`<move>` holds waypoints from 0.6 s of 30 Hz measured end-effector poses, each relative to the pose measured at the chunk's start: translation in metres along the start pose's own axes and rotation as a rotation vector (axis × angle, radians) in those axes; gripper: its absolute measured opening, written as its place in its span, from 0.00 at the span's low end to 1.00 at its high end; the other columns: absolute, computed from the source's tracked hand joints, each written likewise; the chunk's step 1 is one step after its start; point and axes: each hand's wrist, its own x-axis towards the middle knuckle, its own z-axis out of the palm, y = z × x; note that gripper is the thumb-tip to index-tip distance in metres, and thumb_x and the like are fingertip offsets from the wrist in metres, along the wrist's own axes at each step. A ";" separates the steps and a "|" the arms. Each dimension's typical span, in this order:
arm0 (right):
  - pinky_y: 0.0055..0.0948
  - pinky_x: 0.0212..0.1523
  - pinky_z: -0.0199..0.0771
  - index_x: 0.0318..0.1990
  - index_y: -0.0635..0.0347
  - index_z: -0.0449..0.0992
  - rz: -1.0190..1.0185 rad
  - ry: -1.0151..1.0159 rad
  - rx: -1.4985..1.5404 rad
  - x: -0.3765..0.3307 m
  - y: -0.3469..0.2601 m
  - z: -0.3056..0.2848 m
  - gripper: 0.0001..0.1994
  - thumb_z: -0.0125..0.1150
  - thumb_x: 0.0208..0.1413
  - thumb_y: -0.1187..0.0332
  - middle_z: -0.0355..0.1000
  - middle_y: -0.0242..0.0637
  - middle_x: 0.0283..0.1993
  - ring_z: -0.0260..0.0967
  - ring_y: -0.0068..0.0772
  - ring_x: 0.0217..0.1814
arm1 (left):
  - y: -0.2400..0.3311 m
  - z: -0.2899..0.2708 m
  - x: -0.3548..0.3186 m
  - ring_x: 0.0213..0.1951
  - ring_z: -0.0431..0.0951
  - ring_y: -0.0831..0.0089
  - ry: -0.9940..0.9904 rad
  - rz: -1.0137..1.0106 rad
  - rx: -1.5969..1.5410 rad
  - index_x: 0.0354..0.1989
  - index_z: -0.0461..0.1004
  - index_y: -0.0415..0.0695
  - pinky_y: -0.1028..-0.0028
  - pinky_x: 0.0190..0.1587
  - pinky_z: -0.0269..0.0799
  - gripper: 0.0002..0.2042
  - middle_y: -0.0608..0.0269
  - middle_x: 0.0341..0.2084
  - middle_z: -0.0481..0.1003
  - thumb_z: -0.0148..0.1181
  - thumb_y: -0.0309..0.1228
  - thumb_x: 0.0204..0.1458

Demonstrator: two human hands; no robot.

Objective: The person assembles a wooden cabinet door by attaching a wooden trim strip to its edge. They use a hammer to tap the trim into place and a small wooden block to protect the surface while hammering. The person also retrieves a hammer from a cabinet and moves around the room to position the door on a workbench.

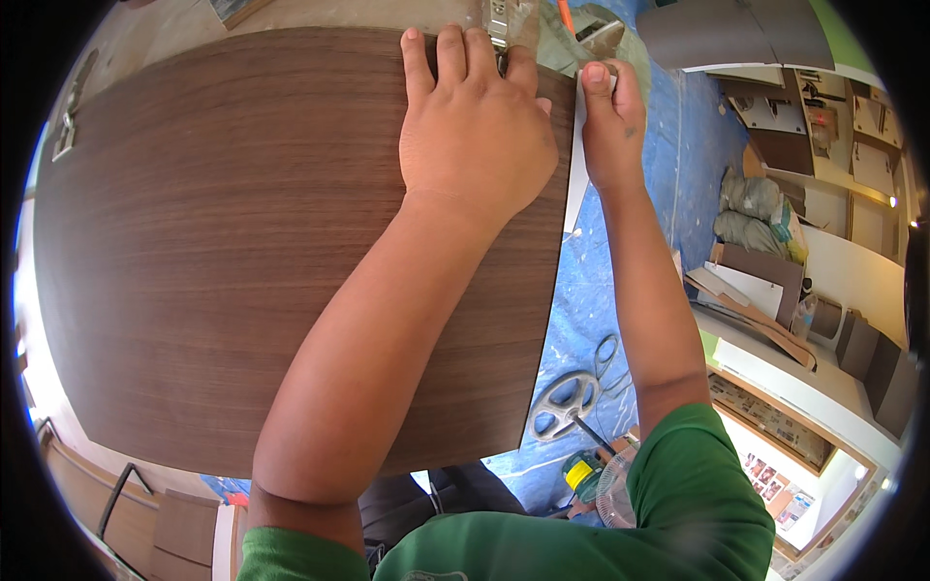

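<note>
Wood-grain panel (242, 242) is lying flat beneath both arms, its far right corner sitting directly under the left hand (475, 126). That hand is pressing palm-down, fingers (450, 53) stretched flat and curling slightly over the far edge, beside a metal hinge piece (499, 24) showing just past the fingertips. The right hand (610, 126) is pinching the panel's right edge, thumb on top and the other fingers hidden below, so it is gripping the white edge strip (578, 165). Doing this well, I judge, means keeping the flat palm's weight steady while the right hand is holding the edge square.
</note>
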 end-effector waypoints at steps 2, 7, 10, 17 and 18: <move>0.26 0.41 0.66 0.41 0.62 0.72 -0.015 -0.003 -0.009 0.005 0.007 -0.001 0.27 0.57 0.67 0.41 0.67 0.29 0.33 0.61 0.23 0.37 | 0.000 -0.001 0.000 0.66 0.65 0.50 -0.001 0.003 0.000 0.57 0.75 0.45 0.44 0.72 0.52 0.21 0.44 0.59 0.70 0.59 0.42 0.59; 0.26 0.40 0.65 0.42 0.63 0.74 -0.014 0.010 0.009 0.006 0.003 0.000 0.28 0.56 0.66 0.40 0.68 0.29 0.33 0.61 0.22 0.37 | -0.005 -0.002 0.002 0.64 0.67 0.49 0.076 0.073 -0.042 0.54 0.77 0.44 0.43 0.71 0.53 0.20 0.42 0.56 0.72 0.60 0.42 0.58; 0.24 0.39 0.64 0.43 0.62 0.75 0.045 -0.018 0.036 0.004 0.002 -0.004 0.25 0.57 0.68 0.43 0.68 0.26 0.34 0.60 0.19 0.36 | -0.006 -0.005 0.001 0.65 0.69 0.51 0.048 0.074 0.029 0.57 0.77 0.44 0.49 0.71 0.54 0.23 0.44 0.59 0.73 0.60 0.45 0.59; 0.19 0.28 0.54 0.46 0.60 0.77 0.116 0.051 0.055 -0.029 0.001 -0.001 0.22 0.59 0.67 0.46 0.63 0.19 0.31 0.51 0.11 0.29 | -0.005 -0.001 0.002 0.67 0.63 0.42 -0.004 0.026 0.000 0.58 0.73 0.36 0.49 0.75 0.46 0.24 0.37 0.59 0.69 0.55 0.42 0.60; 0.19 0.27 0.53 0.45 0.59 0.77 0.083 0.048 0.040 -0.037 -0.004 -0.002 0.22 0.59 0.67 0.46 0.62 0.19 0.30 0.49 0.10 0.28 | -0.005 0.001 0.002 0.67 0.63 0.43 0.006 0.024 0.011 0.58 0.73 0.36 0.49 0.74 0.46 0.24 0.37 0.59 0.70 0.55 0.42 0.60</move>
